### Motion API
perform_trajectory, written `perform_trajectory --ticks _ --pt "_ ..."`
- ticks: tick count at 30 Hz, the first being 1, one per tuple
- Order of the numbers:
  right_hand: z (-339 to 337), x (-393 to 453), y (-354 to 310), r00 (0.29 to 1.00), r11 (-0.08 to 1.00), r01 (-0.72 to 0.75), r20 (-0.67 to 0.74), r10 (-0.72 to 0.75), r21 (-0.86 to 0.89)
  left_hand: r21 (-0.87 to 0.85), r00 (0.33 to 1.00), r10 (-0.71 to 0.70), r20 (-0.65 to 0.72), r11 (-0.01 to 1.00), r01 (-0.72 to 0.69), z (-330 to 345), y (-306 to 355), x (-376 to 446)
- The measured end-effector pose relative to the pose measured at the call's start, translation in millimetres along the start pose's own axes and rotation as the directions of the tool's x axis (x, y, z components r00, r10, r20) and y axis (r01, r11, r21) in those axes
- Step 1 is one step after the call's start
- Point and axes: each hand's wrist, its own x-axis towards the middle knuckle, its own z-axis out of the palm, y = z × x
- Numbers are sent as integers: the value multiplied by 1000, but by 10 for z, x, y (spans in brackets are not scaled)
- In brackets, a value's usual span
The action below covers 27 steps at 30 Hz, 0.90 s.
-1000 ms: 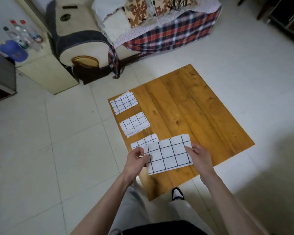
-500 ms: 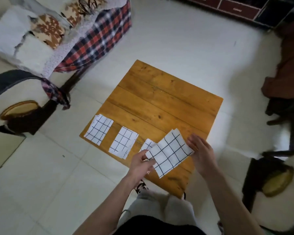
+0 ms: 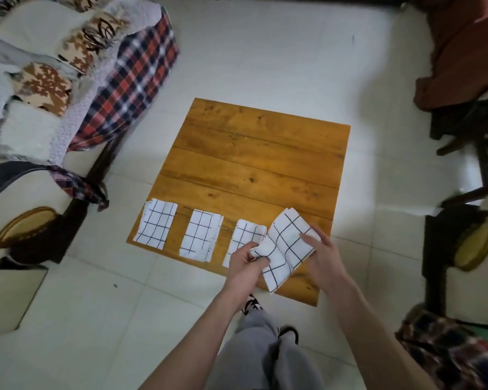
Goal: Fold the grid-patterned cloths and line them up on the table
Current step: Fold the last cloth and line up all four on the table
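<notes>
Now the wooden counter (image 3: 254,153) carries three folded grid cloths in a row along its near edge: left cloth (image 3: 156,228), middle cloth (image 3: 200,235), third cloth (image 3: 244,236). Just right of the third, overlapping it, the fourth cloth (image 3: 286,249) is mid-fold. The left hand (image 3: 244,263) pinches its left edge; the right hand (image 3: 321,254) presses it with straight fingers. I would square the edges before creasing, then set it clear of the third. A plaid-covered sofa (image 3: 124,80) stands well left of the counter.

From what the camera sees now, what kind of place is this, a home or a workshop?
Most likely a living room in a home. A sofa with a plaid cover and patterned cushions stands on the left, the floor is pale tile, and a low wooden table holds the folded grid cloths.
</notes>
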Motion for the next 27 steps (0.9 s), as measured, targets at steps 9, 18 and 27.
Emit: perform_trajectory --ticks 9,18,27 --pt "-33 -252 72 976 727 -140 -31 217 673 -28 998 -26 -58 999 24 128 -187 -88" --pt "-198 42 39 983 808 22 -159 89 588 167 991 133 16 977 -134 128 -521 228" --pt "-55 781 696 973 883 58 -224 54 466 257 985 173 -7 952 -165 234 -1376 873"
